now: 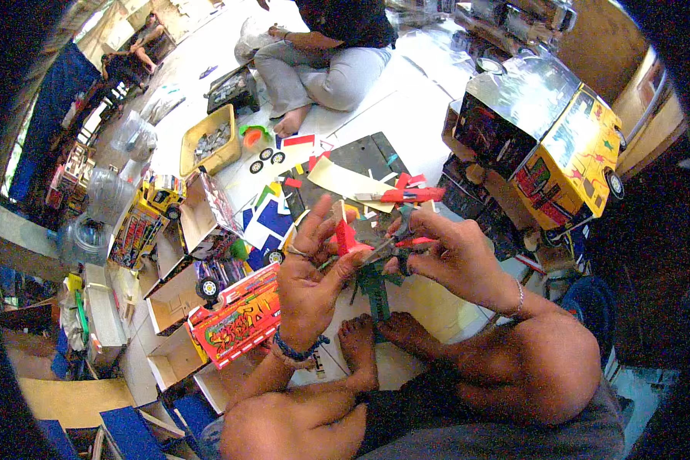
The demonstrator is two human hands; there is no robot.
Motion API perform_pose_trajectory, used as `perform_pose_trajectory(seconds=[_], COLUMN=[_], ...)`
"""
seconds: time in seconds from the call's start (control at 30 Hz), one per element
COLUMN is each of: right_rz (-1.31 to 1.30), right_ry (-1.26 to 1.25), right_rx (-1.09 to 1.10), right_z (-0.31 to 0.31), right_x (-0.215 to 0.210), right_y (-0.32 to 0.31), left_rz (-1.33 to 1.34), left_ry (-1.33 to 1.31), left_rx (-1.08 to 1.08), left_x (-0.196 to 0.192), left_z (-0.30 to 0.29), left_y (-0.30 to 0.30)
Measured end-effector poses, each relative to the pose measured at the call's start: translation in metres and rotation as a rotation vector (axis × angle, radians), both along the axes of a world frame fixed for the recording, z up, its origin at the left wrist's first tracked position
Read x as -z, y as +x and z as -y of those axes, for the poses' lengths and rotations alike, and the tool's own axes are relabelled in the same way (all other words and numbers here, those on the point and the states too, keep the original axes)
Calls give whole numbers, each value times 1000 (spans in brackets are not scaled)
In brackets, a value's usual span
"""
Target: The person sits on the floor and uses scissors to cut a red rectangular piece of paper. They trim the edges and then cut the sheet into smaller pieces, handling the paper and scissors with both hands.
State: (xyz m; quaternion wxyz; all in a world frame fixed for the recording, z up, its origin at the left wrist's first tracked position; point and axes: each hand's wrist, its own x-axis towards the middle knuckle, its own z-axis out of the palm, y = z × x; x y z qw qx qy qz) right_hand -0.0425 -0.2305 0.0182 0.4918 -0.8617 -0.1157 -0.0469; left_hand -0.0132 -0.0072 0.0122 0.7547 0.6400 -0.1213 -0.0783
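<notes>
My left hand (pixel 311 270) pinches a small red strip (pixel 346 234) between thumb and fingers, its other fingers raised. My right hand (pixel 461 256) is closed round the handles of a pair of scissors (pixel 382 251). The blades point left toward the red strip and come close to my left thumb; whether they touch the strip I cannot tell. Beyond both hands lies a dark cutting board (pixel 372 153) with red and yellow scraps. A red-handled cutter (pixel 412 195) and a cream strip (pixel 343 182) rest on it.
Toy truck bodies, one of them red (pixel 241 320), stand at the left beside open wooden boxes (pixel 178 301). A large yellow toy truck (pixel 563 157) sits at the right. Farther off are a yellow tub (pixel 226 157) of grey pieces, small black wheels (pixel 267 155) and a seated person (pixel 322 73).
</notes>
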Motion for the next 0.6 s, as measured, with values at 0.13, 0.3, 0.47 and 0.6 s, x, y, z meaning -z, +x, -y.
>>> perform_pose_trajectory(seconds=[0.13, 0.3, 0.47, 0.6], right_rz=[231, 102, -286, -162], right_ry=[-253, -396, -203, -315], right_rx=[21, -133, -437, -478], right_z=[11, 25, 23, 26], right_x=[1, -4, -14, -27], right_y=[8, 6, 2, 5], left_rz=[95, -37, 195, 134], left_ry=[10, 77, 96, 25], left_rx=[-61, -90, 8, 87], left_x=[-1, -4, -8, -16], left_z=[-9, -18, -20, -30], left_y=[8, 5, 5, -1])
